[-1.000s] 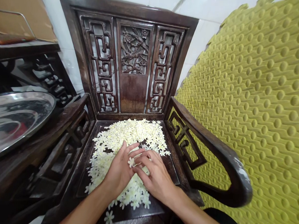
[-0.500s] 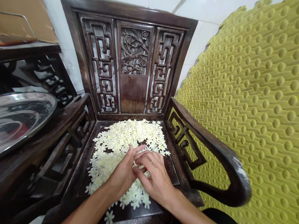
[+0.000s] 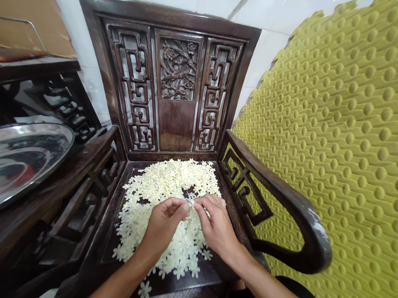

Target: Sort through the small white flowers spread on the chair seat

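Observation:
Small white flowers with pale yellow centres (image 3: 170, 178) lie in a thick spread over the dark wooden chair seat (image 3: 114, 238). Above the middle of them, my two hands face each other, fingertips close together. My right hand (image 3: 217, 223) pinches a white flower (image 3: 191, 203) between thumb and forefinger. My left hand (image 3: 165, 223) is closed with thumb and forefinger pressed together beside that flower. Whatever its fingers hold is too small or hidden to name. A single flower (image 3: 145, 290) rests near the seat's front edge.
The carved chair back (image 3: 176, 125) rises behind the flowers. A curved armrest (image 3: 283, 198) bounds the right, another armrest (image 3: 84, 169) the left. A shiny metal tray (image 3: 51, 159) stands at left. A bumpy yellow-green foam mat (image 3: 353, 130) covers the right side.
My hands have drawn apart from their overlapped position, where the fingers were loosely spread. Both now pinch, and a flower shows at my right fingertips.

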A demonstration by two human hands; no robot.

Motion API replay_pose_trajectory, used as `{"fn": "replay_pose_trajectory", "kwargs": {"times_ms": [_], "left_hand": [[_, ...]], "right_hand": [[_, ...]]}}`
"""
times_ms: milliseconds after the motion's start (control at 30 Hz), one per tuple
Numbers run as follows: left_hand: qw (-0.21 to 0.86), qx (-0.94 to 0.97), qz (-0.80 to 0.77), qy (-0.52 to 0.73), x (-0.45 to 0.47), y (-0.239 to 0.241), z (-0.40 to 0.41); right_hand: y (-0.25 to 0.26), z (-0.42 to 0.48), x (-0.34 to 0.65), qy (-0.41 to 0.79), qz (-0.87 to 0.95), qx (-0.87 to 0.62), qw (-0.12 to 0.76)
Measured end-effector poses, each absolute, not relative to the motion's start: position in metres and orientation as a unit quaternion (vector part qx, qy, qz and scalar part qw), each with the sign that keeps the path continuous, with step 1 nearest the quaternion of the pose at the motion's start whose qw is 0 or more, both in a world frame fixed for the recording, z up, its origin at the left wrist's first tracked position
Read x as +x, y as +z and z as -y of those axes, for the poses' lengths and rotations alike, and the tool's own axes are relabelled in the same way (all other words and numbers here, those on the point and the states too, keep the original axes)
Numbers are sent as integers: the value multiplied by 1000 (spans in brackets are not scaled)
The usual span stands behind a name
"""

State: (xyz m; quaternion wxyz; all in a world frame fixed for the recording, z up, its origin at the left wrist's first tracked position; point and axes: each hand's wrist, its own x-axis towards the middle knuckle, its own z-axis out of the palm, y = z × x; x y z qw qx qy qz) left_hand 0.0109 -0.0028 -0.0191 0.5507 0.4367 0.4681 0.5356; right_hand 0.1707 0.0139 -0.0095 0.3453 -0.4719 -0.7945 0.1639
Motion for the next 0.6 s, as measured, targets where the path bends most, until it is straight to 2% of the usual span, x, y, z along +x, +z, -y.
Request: {"fn": "replay_pose_trajectory", "kwargs": {"times_ms": [233,600], "left_hand": [[572,429,-460,526,15,-20,2],[544,446,-475,529,16,-19,1]], "right_hand": [[-12,-12,172,139,811,-457,338],[-10,-11,171,135,812,-466,323]]}}
